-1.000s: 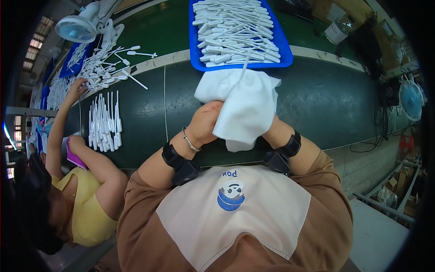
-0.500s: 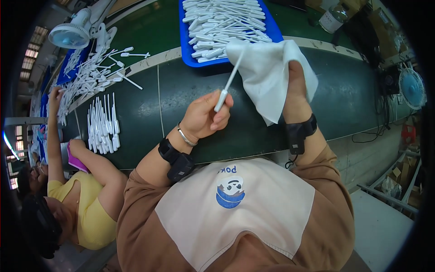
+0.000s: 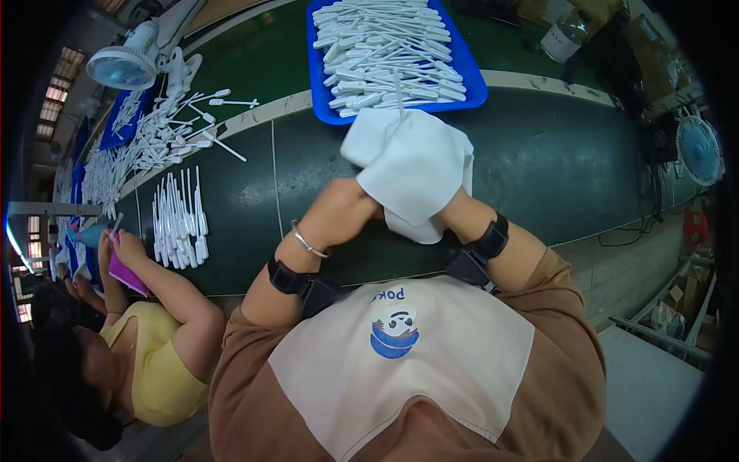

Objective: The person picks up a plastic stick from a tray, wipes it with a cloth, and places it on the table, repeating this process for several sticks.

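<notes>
Droppers [image 3: 179, 223] lie in a row by the desk's [image 3: 554, 169] near edge, to my left; I judge them light, slick and bendy, best held by the soft bulb. My left hand [image 3: 350, 212] is curled at the white cloth [image 3: 416, 169], fingertips hidden, so I can't tell its pinch. One stem [image 3: 399, 96] pokes from the cloth, between the near edge and the blue tray [image 3: 471, 91]. The right hand [image 3: 456, 206] is mostly covered, its grip unclear. Half a second ago, the left held that dropper clear of the cloth.
</notes>
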`<state>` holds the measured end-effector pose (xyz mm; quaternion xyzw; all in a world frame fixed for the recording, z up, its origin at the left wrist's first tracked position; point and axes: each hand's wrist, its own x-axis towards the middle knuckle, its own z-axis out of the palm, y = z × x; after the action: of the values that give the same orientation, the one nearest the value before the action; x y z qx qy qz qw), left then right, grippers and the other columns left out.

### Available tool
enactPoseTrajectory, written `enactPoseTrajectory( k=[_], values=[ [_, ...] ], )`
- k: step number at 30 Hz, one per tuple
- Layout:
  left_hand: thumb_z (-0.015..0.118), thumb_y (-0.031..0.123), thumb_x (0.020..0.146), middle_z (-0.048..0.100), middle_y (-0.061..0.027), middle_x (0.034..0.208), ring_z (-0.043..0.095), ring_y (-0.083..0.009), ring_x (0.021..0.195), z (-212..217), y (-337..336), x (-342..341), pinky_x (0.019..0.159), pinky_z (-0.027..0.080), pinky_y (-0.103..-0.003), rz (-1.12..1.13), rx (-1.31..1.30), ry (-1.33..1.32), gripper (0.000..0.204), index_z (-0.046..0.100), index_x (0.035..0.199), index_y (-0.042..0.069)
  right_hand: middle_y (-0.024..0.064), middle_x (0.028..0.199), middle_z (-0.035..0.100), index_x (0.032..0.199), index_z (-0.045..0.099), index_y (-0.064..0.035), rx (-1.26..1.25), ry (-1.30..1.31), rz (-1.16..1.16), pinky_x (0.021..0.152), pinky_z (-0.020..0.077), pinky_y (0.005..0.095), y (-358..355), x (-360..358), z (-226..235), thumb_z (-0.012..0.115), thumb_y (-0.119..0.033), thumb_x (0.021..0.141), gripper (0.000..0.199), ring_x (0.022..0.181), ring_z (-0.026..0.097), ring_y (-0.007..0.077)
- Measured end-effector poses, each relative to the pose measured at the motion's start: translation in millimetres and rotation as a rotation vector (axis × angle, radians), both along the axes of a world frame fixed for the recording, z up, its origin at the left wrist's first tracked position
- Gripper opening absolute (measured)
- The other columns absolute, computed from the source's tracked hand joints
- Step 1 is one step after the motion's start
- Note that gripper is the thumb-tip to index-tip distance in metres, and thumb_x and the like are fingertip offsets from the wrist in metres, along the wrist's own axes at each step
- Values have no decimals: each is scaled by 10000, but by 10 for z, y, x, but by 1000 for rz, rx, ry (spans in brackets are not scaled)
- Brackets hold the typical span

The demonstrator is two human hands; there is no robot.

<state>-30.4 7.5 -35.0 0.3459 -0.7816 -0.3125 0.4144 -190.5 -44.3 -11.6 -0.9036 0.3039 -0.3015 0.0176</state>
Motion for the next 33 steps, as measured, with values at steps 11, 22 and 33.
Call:
enactPoseTrajectory(
  k=[11, 22, 33],
  values=[
    [447, 180, 877, 456, -1, 557, 381, -59, 448, 202, -95, 155, 418, 307, -166, 394, 580, 745, 223, 558, 889, -13, 111, 637, 483, 692, 524, -72, 6, -95, 146, 541, 381, 365, 84, 279, -13, 582, -194, 582, 174, 618, 496, 261],
    [435, 205, 886, 491, -24, 571, 421, -78, 452, 233, -151, 400, 418, 343, -179, 334, 290, 1209, 240, 542, 833, -3, 85, 836, 532, 903, 517, -50, 683, -392, 76, 658, 429, 310, -101, -83, -221, 587, -172, 712, 237, 763, 523, 224],
    [481, 171, 865, 521, -35, 601, 459, -70, 471, 191, 40, -34, 420, 366, -173, 433, 376, 768, 187, 551, 828, 2, 79, 853, 565, 925, 551, -43, 1297, -953, 357, 669, 454, 297, 138, 207, -247, 645, -120, 668, 284, 775, 552, 203]
  ],
)
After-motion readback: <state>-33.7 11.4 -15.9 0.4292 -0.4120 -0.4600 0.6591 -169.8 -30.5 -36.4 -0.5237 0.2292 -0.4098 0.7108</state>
